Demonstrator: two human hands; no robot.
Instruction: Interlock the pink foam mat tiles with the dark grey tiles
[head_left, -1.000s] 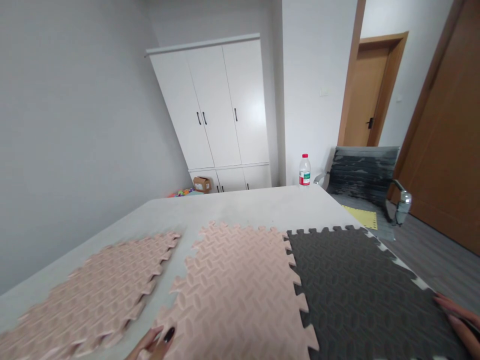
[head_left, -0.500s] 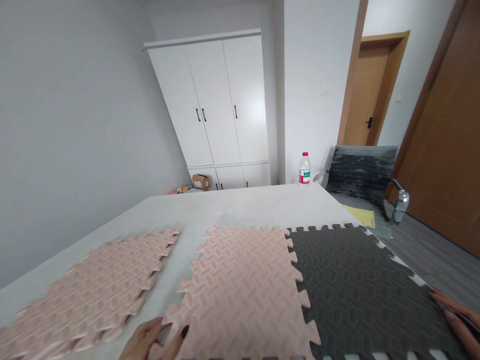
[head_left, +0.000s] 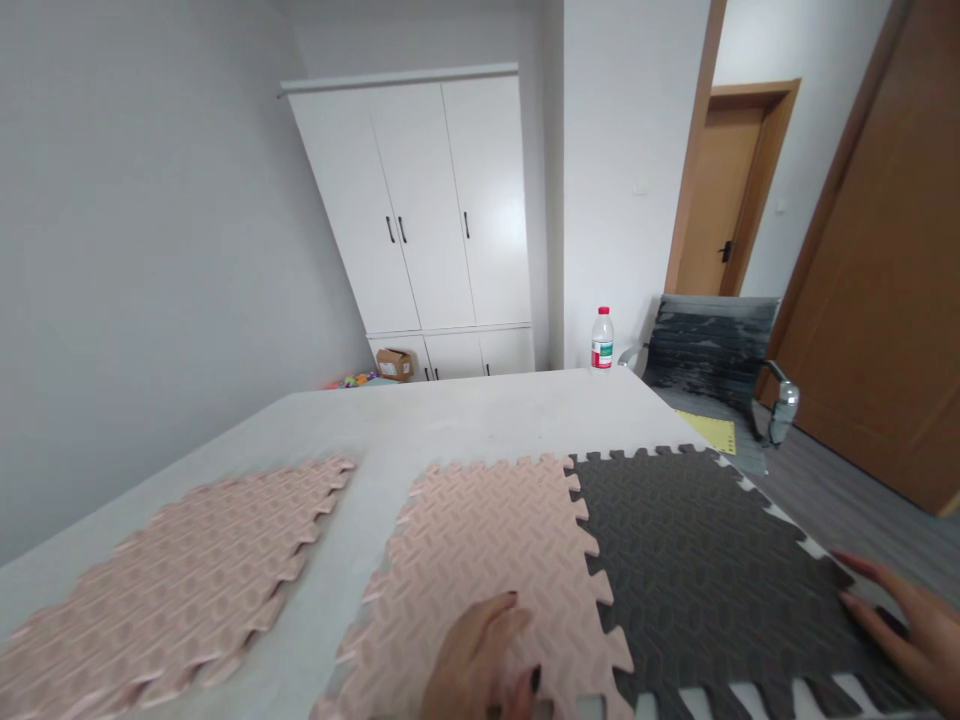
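A pink foam mat tile [head_left: 480, 540] with toothed edges lies on the white table in front of me. Against its right side sits a dark grey foam mat tile [head_left: 697, 560], their toothed edges meeting along a seam. My left hand [head_left: 476, 660] is over the near part of the pink tile, fingers spread and holding nothing. At the dark tile's right edge, my right hand [head_left: 911, 625] has its thumb on top and a finger along the rim. The fingers under that edge are hidden.
Another pink foam mat tile [head_left: 187, 570] lies apart on the left. A plastic bottle [head_left: 602, 340] with a red cap stands at the table's [head_left: 420, 415] far edge. Beyond the right edge is a chair [head_left: 709, 345] with a yellow sheet [head_left: 705, 430]; a white wardrobe [head_left: 420, 200] stands behind.
My left hand has let go of the pink tile's left edge and moved right over its surface. My right hand stays at the dark tile's edge. The view has shifted slightly.
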